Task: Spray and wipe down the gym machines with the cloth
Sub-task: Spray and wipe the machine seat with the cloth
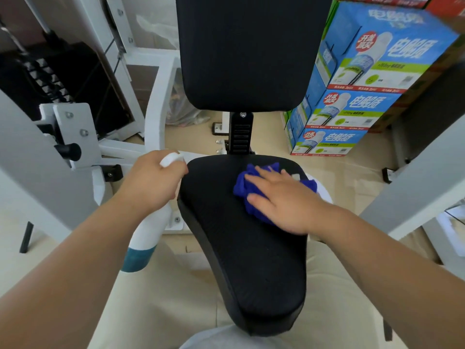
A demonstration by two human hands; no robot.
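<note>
One spray bottle (148, 230), white with a teal base, hangs at centre left, just beside the seat's left edge. The left hand (156, 180) grips its neck, fingers curled round it under the white spray head. One blue cloth (242, 190) lies bunched on the upper part of the black seat (251, 268), the surface at mid-frame. The right hand (284, 202) presses flat on the cloth, fingers straight and slightly apart.

One black backrest (246, 51) stands upright at top centre. Three blue boxes (372, 54) are stacked at upper right, each printed with a white bottle, a red round badge and large white characters 电解质; the smaller print is too blurred to read.

A white frame (156, 104) and a dark weight stack (47, 71) fill the upper left. The floor (271, 132) is beige.
</note>
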